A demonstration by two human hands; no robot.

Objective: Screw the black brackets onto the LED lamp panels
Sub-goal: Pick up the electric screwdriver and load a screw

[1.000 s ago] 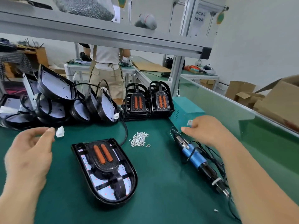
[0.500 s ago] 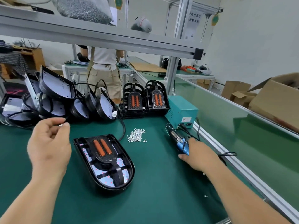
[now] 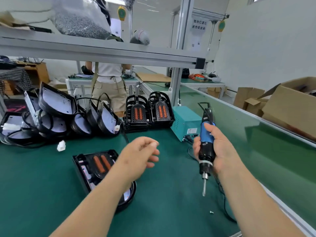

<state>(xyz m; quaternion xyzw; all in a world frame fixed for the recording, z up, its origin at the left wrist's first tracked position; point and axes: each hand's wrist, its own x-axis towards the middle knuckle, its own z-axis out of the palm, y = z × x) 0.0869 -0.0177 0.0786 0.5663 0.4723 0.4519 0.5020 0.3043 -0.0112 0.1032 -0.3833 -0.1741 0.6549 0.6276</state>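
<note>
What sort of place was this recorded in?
Most likely a factory lamp-assembly line: a long green bench, stacks of lamp panels, an electric screwdriver in the right hand, and cartons beside the line.

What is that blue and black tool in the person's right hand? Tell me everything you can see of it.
It looks like a powered screwdriver: a blue upper body, a black lower grip with a pale band, a metal chuck and a slim bit. It seems to be plastic, with metal at the tip. The right hand grips it round the middle, upright, bit pointing down above the green bench mat without touching it. A black cable leaves its top end.
</note>
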